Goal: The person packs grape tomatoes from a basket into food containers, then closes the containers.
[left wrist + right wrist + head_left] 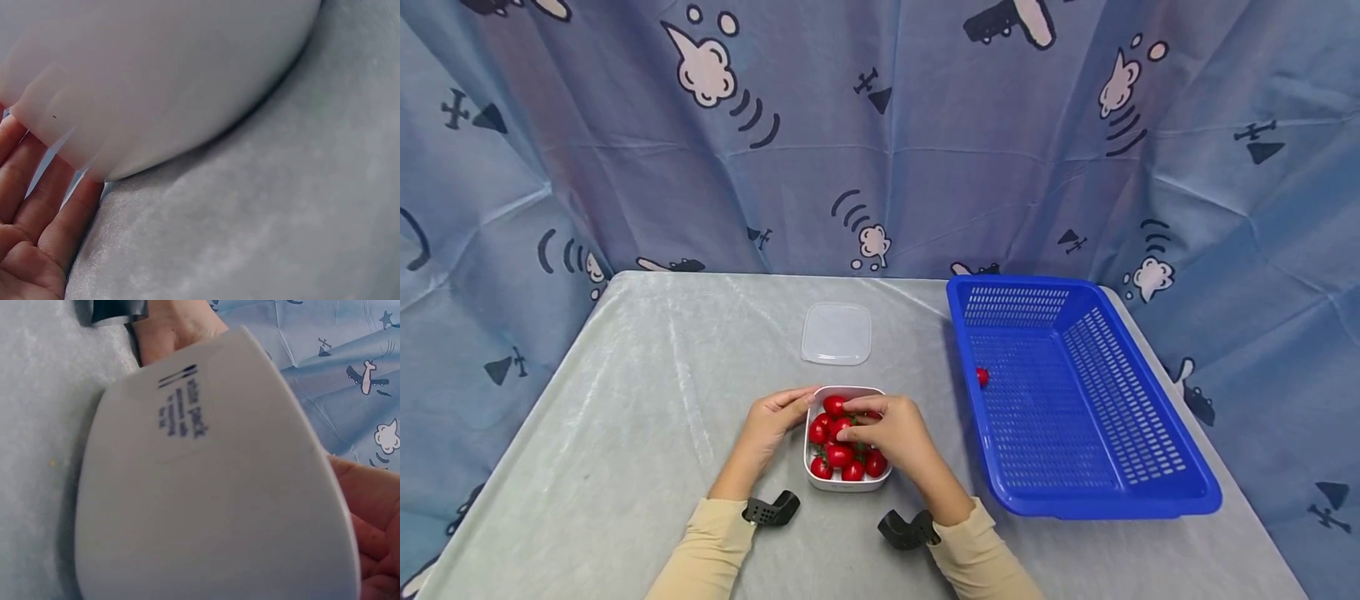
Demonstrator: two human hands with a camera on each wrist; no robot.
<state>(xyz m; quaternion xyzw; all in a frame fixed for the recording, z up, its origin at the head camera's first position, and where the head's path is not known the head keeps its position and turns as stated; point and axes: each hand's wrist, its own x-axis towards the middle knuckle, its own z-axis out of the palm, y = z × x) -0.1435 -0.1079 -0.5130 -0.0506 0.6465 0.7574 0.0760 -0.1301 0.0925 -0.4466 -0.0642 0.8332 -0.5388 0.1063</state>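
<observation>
A small white food container [850, 485] full of red cherry tomatoes [839, 455], some with green stems, stands in front of me. My left hand [769, 423] touches its far left corner; the left wrist view shows straight fingers [75, 215] against the outer wall. Over the tomatoes, my right hand [891, 429] reaches in from the right, thumb and forefinger at either side of one cherry tomato [841, 427]. Printed dark lettering shows on the container wall [206, 500] in the right wrist view, where curled fingers [369, 487] appear above the rim.
Behind the container lies a clear, flat, rounded-square lid [837, 335]. A big blue plastic basket [966, 392] stands at the right with one cherry tomato [982, 377] by its left wall. A pale cloth covers the table [625, 417]; a patterned blue curtain [820, 167] hangs behind.
</observation>
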